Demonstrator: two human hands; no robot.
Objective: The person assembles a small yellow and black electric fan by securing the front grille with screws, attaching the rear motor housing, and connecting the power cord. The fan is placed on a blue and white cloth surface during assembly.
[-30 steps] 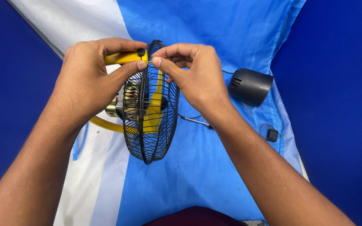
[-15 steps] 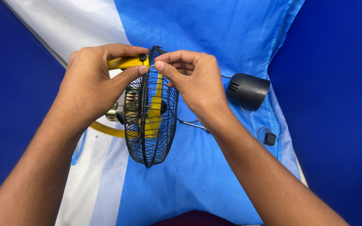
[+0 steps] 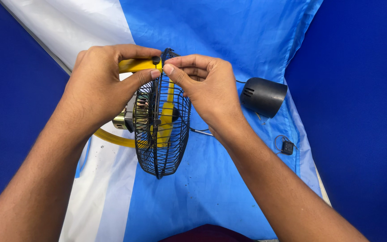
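Blue cloth (image 3: 229, 54) everywhere, with a white stripe down one side, and right in the middle of it sits a small fan with a black wire cage (image 3: 162, 134) stood on edge and yellow blades (image 3: 165, 121) showing through the bars. The left hand (image 3: 101, 89) is wrapped over the yellow handle (image 3: 135, 65) at the top, thumb pressed down near a little black knob (image 3: 156, 59). The right hand (image 3: 207, 89) is pinched narrow, thumb and forefinger closed right on the cage rim at that same top spot; can't tell if there's a clip or screw between them, too small to see. A black motor cover (image 3: 263, 96) lies off to the right on the cloth, and a small black part on thin wires (image 3: 286, 146) sits a bit nearer.

My worry: the cage is balanced on its edge, so if either hand slips it'll likely tip or roll. Fingertips near those thin bars could get nipped too, and anything tiny dropped here would vanish into the folds.
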